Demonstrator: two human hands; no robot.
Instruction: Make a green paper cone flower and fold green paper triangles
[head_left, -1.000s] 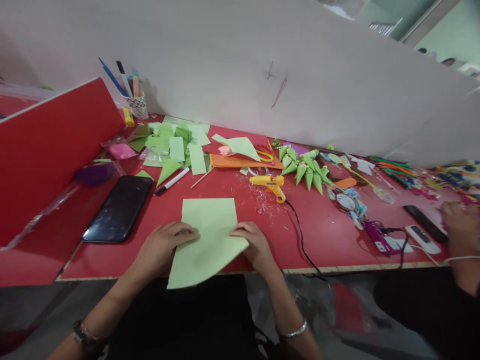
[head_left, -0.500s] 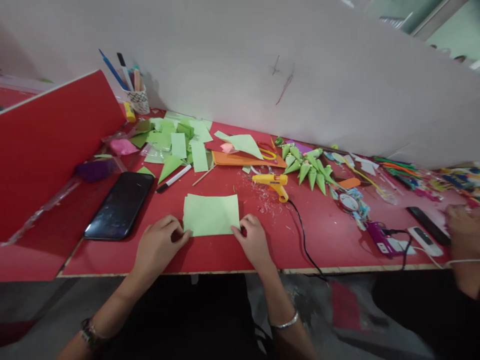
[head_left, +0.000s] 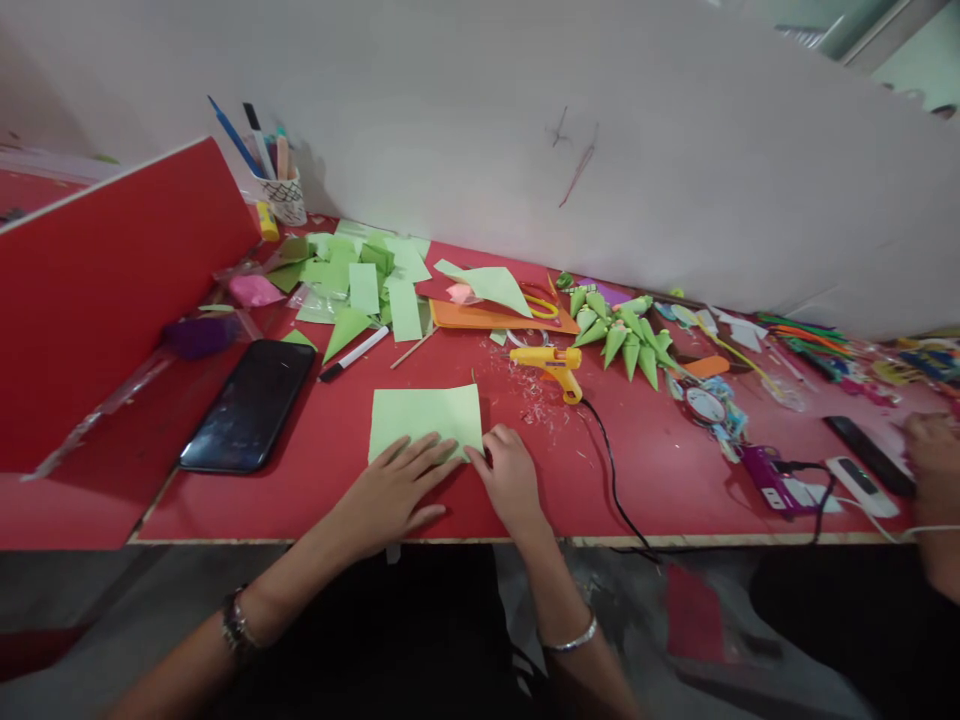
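A light green sheet of paper [head_left: 426,415], seemingly folded, lies on the red table [head_left: 600,490] right before me. My left hand [head_left: 397,492] rests flat with spread fingers across the paper's near edge. At the near right corner, my right hand [head_left: 510,475] pinches the paper between thumb and curled fingers. A yellow glue gun [head_left: 551,368] lies to the right of the sheet, its black cord running over the table's front edge.
On the left are a black phone [head_left: 249,405], a marker [head_left: 355,354] and an upright red board [head_left: 112,300]. Green paper pieces [head_left: 364,288] lie behind, with paper cones [head_left: 626,335] further right. Another person's hand [head_left: 934,450] is at the far right, near a purple adapter [head_left: 776,480].
My left hand has left the sheet's near left corner and moved right, flattening onto its near edge. My right hand stays at the right corner. The view has shifted slightly.
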